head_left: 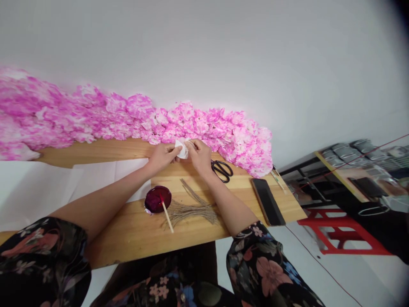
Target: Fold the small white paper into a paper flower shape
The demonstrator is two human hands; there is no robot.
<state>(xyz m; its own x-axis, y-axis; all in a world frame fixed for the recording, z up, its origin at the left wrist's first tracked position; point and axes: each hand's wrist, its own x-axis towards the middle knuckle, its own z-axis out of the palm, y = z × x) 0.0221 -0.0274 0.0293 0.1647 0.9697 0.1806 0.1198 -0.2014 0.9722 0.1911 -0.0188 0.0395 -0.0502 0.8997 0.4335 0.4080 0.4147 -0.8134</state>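
Between my two hands is a small piece of white paper [182,151], folded or gathered. My left hand [163,157] pinches its left side with thumb and fingers. On its right side, my right hand [200,157] grips the same paper. Just behind them lies a long heap of pink and white paper flowers [182,117]. Black-handled scissors [222,170] rest beside my right wrist. Nearer to me stands a dish of dark magenta dye [157,199] with a wooden stick [167,216] leaning in it. A bunch of thin brown strings or twigs [194,212] lies between my forearms.
White paper sheets [96,181] cover the left part of the wooden table [128,238]. A phone [267,201] lies near its right end, and a thin brush-like stick [278,179] behind it. A red plastic stool [345,232] and another table with packages [345,175] stand at the right.
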